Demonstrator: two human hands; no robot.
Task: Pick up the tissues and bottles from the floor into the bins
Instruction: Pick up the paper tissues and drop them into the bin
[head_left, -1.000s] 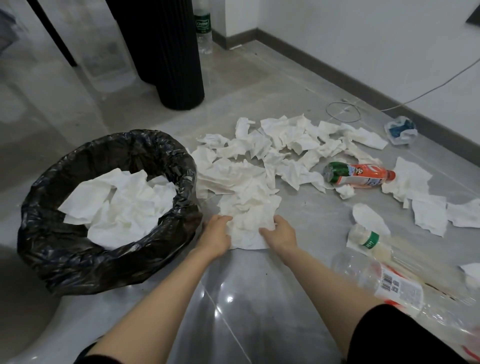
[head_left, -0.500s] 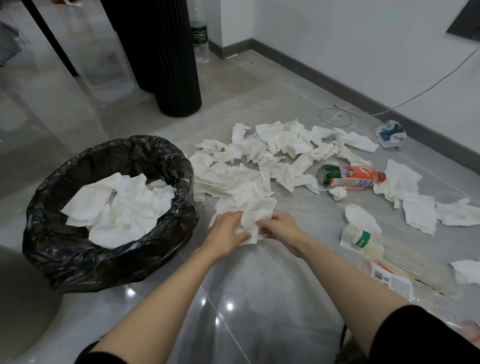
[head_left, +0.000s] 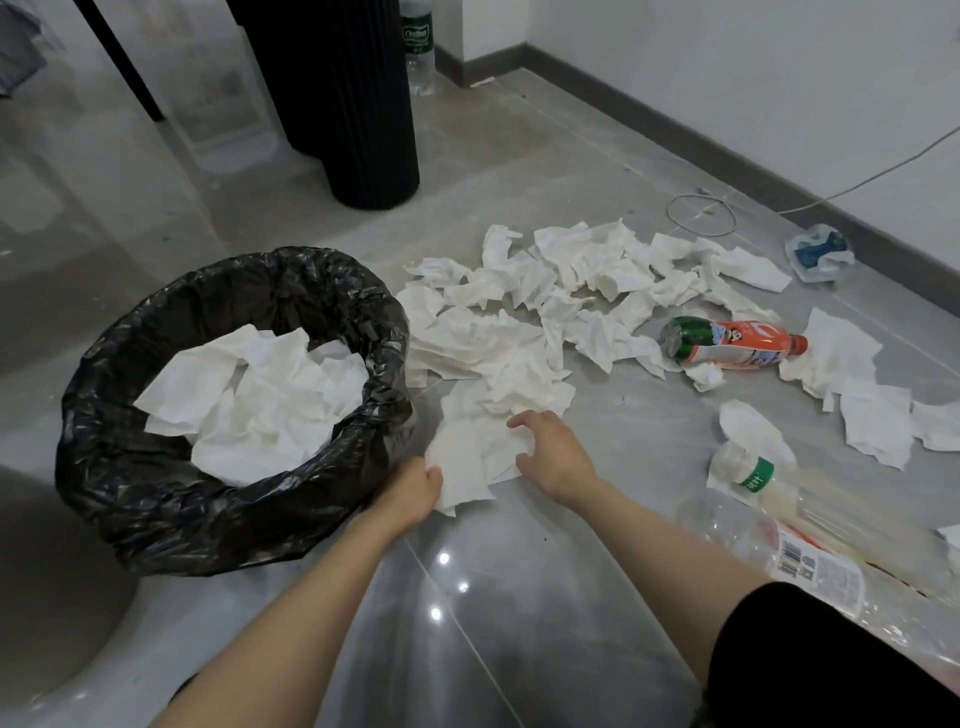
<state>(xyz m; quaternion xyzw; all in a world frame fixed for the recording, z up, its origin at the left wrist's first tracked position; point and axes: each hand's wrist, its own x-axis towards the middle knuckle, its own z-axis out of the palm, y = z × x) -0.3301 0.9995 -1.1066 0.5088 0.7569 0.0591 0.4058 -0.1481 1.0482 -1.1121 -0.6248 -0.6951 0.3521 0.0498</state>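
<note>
Left grip (head_left: 415, 488) shifted toward lined bin (head_left: 384, 332), pinching tissue bunch (head_left: 470, 462) edge; right grip (head_left: 553, 457) curled on bunch. Advise: squeeze bunch together, lift clear over rim.

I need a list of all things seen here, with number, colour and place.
bin: one, black bag, left floor
binned tissues: several, white, inside bin
loose tissues: many, white, floor right of bin
orange bottle: one, orange, lying among loose tissues
clear bottles: two, clear, lower right
upright bottle: one, green label, far wall
column: one, black, far centre
wrapper: one, blue-white, right wall
cable: one, white, right wall
left hand: one, grips loose tissues beside bin
right hand: one, grips same tissues
</note>
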